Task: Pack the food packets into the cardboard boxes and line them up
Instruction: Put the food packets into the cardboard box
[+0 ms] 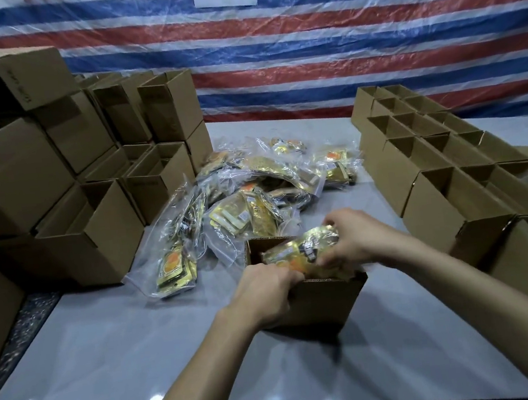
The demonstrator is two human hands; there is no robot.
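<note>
Gold-foil food packets, bundled in clear wrap, sit tilted and half-sunk in the mouth of the open cardboard box at the middle of the table. The right hand clasps the bundle's far end, fingers curled round it. The left hand curls over the box's near-left rim, steadying it. To seat the bundle well, level it, press down evenly and keep the box from sliding. More bagged packets lie just behind, and rows of open boxes wait at right.
</note>
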